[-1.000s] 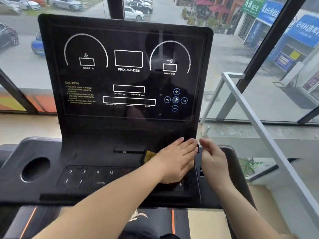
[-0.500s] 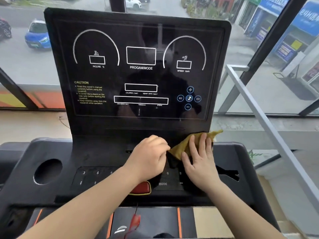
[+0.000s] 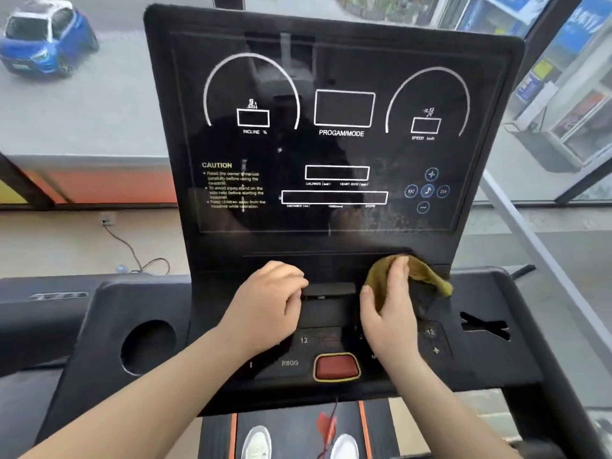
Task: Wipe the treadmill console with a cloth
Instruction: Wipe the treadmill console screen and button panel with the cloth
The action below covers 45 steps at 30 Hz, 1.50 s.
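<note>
1. The cloth (image 3: 425,274) is a mustard-yellow rag, all bunched up, with one crumpled tail sticking out to the right. It sits low on the right of the treadmill console (image 3: 344,240), right where the upright panel meets the button deck.
2. The console itself is glossy black with white outlines: INCLINE and SPEED arcs, a PROGAM/MODE box and a yellowish CAUTION block on the left. The bottom right of the screen looks smudgy and dusty.
3. The right hand (image 3: 389,313) has the cloth. Its fingers (image 3: 395,276) are curled over the top of the wad, close together, and the thumb sits on the near left side, so it's a proper grip and not a flat palm.
4. The left hand (image 3: 268,299) is rolled into a loose fist, knuckles up, resting on the deck just left of a small black slot (image 3: 329,289). The fingertips are tucked under, and I can't see anything in it.
5. Between the wrists there's a red stop button (image 3: 336,367) with a yellow rim, and a round cup hole (image 3: 149,346) on the left side of the deck.
6. White shoes (image 3: 256,442) show on the belt below, and a blue car (image 3: 46,38) is outside the window.
</note>
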Each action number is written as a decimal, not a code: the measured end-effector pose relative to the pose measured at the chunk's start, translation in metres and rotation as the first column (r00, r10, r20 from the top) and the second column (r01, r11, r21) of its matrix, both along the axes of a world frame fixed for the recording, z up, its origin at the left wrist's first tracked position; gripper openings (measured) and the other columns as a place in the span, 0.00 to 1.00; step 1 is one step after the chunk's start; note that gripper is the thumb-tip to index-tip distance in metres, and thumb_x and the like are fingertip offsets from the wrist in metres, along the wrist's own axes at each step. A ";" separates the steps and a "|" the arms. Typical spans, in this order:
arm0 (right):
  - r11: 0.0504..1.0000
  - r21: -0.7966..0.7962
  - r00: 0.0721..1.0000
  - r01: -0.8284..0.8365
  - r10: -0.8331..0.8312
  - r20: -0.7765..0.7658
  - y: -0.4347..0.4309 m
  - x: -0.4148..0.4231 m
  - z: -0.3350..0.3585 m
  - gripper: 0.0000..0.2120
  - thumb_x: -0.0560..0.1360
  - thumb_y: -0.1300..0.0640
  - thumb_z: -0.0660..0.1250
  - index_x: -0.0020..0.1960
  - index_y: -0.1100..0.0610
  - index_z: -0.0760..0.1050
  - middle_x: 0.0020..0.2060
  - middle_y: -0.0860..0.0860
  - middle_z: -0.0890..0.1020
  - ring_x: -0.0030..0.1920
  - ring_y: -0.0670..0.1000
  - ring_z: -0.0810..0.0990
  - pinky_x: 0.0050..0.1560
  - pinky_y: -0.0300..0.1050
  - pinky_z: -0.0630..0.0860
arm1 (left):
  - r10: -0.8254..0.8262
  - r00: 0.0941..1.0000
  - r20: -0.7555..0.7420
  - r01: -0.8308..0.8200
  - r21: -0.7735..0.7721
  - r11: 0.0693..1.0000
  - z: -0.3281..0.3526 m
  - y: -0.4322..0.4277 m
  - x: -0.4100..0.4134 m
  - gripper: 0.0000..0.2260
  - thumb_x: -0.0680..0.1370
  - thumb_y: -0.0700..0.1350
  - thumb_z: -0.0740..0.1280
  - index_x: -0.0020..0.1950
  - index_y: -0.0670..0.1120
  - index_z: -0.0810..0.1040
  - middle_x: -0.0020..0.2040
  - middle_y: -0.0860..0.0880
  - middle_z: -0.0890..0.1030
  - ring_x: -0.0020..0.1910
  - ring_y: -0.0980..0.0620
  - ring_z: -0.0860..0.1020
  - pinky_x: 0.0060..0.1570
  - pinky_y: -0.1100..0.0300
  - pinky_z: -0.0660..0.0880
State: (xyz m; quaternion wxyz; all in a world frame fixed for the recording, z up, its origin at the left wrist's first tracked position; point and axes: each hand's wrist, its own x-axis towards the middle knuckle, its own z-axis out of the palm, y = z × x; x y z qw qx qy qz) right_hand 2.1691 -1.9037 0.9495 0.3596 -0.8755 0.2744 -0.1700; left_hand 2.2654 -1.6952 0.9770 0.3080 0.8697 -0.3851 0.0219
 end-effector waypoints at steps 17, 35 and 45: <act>0.764 -0.097 0.756 -0.638 0.598 -0.264 0.226 0.053 -0.002 0.34 0.80 0.47 0.55 0.83 0.54 0.51 0.84 0.49 0.46 0.83 0.49 0.42 0.82 0.52 0.51 | 0.260 0.966 0.008 -0.259 -0.051 0.965 -0.007 0.154 0.023 0.09 0.77 0.36 0.71 0.55 0.43 0.85 0.52 0.50 0.85 0.54 0.50 0.79 0.53 0.56 0.79; 0.420 -0.507 0.635 -0.753 0.667 -0.391 0.184 0.062 -0.010 0.32 0.74 0.57 0.53 0.77 0.58 0.68 0.79 0.53 0.66 0.76 0.53 0.69 0.69 0.52 0.74 | 0.345 0.938 -0.044 -0.345 0.006 0.939 -0.022 0.182 0.002 0.14 0.77 0.37 0.69 0.61 0.45 0.83 0.65 0.47 0.79 0.64 0.48 0.77 0.58 0.55 0.79; 0.305 -0.730 0.690 -0.612 0.658 -0.303 0.124 0.096 0.037 0.29 0.76 0.65 0.54 0.77 0.59 0.68 0.77 0.54 0.69 0.79 0.54 0.65 0.76 0.54 0.67 | 0.267 0.964 0.008 -0.264 -0.109 0.958 0.002 0.133 0.016 0.15 0.77 0.35 0.68 0.62 0.44 0.83 0.68 0.46 0.78 0.64 0.46 0.77 0.58 0.50 0.80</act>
